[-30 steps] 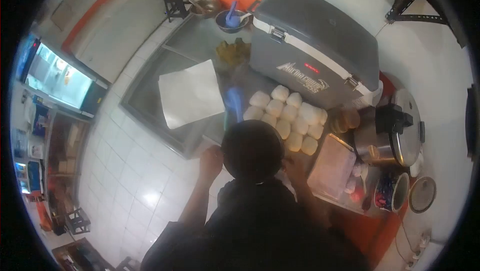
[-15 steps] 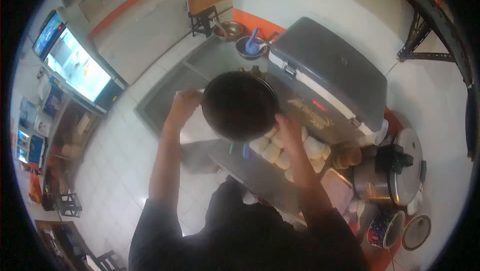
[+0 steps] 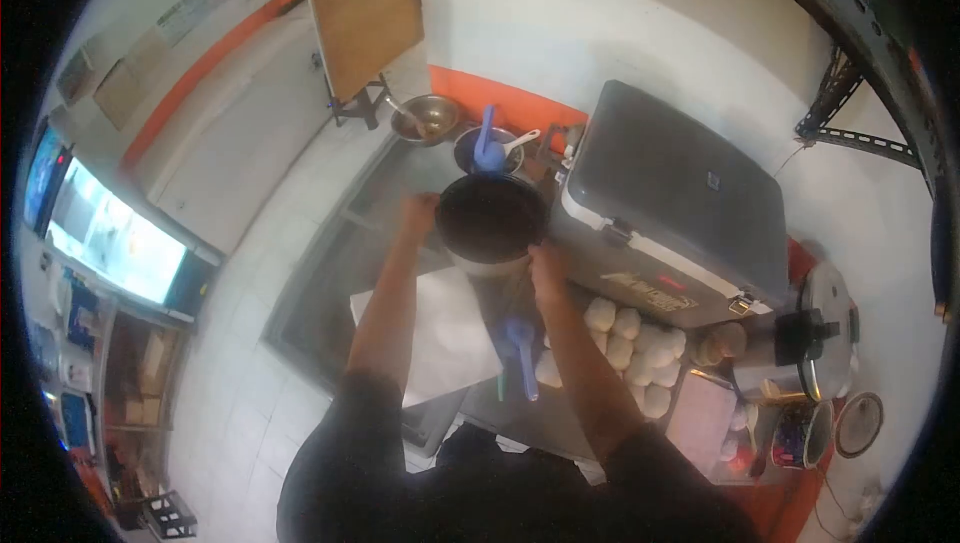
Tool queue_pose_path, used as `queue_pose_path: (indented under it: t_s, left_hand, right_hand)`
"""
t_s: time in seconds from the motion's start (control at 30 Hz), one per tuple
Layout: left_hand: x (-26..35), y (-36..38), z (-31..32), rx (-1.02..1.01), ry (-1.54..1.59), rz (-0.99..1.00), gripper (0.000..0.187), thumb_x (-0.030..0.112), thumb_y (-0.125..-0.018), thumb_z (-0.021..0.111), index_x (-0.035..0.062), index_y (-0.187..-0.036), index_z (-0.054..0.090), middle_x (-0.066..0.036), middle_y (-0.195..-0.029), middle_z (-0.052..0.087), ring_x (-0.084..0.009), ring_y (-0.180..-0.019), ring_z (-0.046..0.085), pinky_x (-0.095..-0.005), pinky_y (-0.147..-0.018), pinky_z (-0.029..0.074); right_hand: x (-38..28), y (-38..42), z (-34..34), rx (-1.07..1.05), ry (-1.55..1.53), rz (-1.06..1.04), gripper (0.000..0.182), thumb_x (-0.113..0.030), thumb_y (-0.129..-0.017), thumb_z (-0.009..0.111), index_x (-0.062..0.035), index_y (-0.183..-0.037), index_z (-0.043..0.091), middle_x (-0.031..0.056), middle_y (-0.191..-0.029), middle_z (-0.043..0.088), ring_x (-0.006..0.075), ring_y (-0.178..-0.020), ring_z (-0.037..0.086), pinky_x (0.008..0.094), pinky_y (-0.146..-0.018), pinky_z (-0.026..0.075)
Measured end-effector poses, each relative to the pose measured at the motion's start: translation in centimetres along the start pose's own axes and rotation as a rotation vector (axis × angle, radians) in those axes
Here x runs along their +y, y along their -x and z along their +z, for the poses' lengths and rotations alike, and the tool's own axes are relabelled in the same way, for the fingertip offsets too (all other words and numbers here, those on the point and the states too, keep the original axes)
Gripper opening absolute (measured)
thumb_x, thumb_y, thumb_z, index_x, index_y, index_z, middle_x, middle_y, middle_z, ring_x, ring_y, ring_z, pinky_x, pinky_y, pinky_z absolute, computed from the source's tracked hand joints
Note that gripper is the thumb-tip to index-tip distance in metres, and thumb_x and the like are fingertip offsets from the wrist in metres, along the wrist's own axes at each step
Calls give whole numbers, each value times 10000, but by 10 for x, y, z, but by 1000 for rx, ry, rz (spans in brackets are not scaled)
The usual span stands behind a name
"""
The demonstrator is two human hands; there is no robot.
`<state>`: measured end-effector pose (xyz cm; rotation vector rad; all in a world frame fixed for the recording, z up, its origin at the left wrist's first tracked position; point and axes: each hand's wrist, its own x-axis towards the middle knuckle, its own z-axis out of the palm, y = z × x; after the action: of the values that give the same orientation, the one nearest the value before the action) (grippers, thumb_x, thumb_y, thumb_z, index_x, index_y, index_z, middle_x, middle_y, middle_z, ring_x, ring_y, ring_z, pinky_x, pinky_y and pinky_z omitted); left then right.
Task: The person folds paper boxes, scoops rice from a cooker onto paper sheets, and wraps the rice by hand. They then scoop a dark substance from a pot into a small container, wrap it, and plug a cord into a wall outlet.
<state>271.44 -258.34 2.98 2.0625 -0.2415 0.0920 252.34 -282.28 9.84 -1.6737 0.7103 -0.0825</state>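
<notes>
Between my hands is a dark round pot (image 3: 492, 218) with a paler lower side, over the far part of the counter. My left hand (image 3: 420, 213) is closed on its left rim and my right hand (image 3: 546, 269) on its right rim. Nearer me a white sheet (image 3: 440, 338) lies on the counter, with a blue scoop-like utensil (image 3: 522, 348) to its right. Several white dough-like balls (image 3: 640, 348) sit beside my right forearm. Just beyond the pot is a bowl with a blue scoop (image 3: 489, 155) and a white spoon.
A large grey cooler (image 3: 680, 193) stands right of the pot. Further right are a big metal pot (image 3: 775, 373), a pink-white tray (image 3: 702, 413) and a patterned container (image 3: 800, 433). A metal bowl (image 3: 425, 120) sits at the far corner; a lit display fridge (image 3: 115, 233) is at left.
The pot has moved away from me in both hands, toward the bowls at the back. More of the white sheet and the blue utensil now shows. The view has shifted.
</notes>
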Motion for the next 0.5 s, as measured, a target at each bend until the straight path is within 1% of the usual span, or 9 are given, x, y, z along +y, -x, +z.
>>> queue_pose_path:
  t_s: [0.03, 0.1, 0.13, 0.17, 0.23, 0.3, 0.4, 0.43, 0.5]
  left_hand:
    - [-5, -8, 6, -6, 117, 1, 222, 175, -902, 619, -8, -990, 711, -140, -897, 720, -176, -806, 654, -332, -735, 502]
    - [2, -15, 8, 0, 56, 145, 223, 163, -914, 602, -14, -1001, 707, -112, -903, 720, -172, -809, 648, -319, -742, 498]
    - [8, -20, 8, 4, 25, 219, 224, 157, -920, 593, -18, -1006, 705, -98, -906, 720, -170, -810, 645, -313, -745, 496]
    - [16, -28, 8, -6, 87, 120, 227, 158, -925, 587, -15, -1016, 704, -94, -915, 720, -168, -820, 645, -310, -754, 494]
    - [28, -44, 9, -26, 208, -81, 234, 159, -937, 573, -8, -1035, 703, -86, -934, 718, -164, -841, 645, -304, -772, 490]
    - [26, -52, 13, -58, 174, -61, 240, 173, -946, 565, 5, -1047, 704, -71, -950, 715, -158, -858, 639, -304, -784, 488]
    - [-23, -58, 30, -88, 182, -7, 253, 208, -950, 564, 35, -1070, 703, -48, -924, 707, -161, -843, 633, -311, -770, 489]
    - [-44, -64, 36, -97, 195, 22, 258, 222, -950, 566, 46, -1079, 702, -40, -906, 704, -164, -832, 631, -314, -759, 490]
    - [-70, -67, 36, -28, 81, -45, 285, 265, -955, 553, 58, -1085, 701, -18, -842, 684, -170, -788, 622, -317, -729, 486]
  right_hand:
    - [-12, 12, -4, -19, -76, 16, 246, -142, -859, 513, -13, -1024, 642, 245, -1046, 619, 373, -990, 604, 420, -852, 475]
    - [28, -8, 1, -47, 52, -260, 252, -151, -832, 547, -10, -1023, 632, 243, -1054, 612, 371, -1001, 596, 408, -861, 467]
    - [15, 2, 3, -41, -89, -158, 256, -149, -809, 573, -11, -1017, 627, 234, -1069, 615, 375, -1015, 588, 416, -889, 462]
    - [1, 11, 6, -21, -233, -59, 264, -146, -786, 598, -11, -1012, 623, 224, -1085, 618, 380, -1029, 580, 423, -917, 456]
    - [23, -12, 12, 29, 58, -314, 303, -153, -788, 604, -16, -1056, 631, 197, -1120, 631, 348, -1035, 590, 421, -913, 462]
    - [44, -35, 10, 13, 477, -425, 445, -180, -869, 591, -6, -1276, 547, 168, -1341, 533, 244, -1135, 555, 351, -899, 474]
    - [-1, 16, 3, -54, -184, -30, 533, -212, -824, 619, -6, -1306, 523, 129, -1222, 629, 236, -989, 618, 400, -836, 500]
    - [9, 16, 2, -53, -255, -44, 565, -234, -827, 626, -19, -1333, 498, 122, -1239, 620, 237, -982, 623, 393, -821, 506]
    - [43, 24, -9, -44, -401, -71, 631, -279, -834, 640, -44, -1387, 447, 110, -1272, 603, 240, -969, 631, 379, -791, 518]
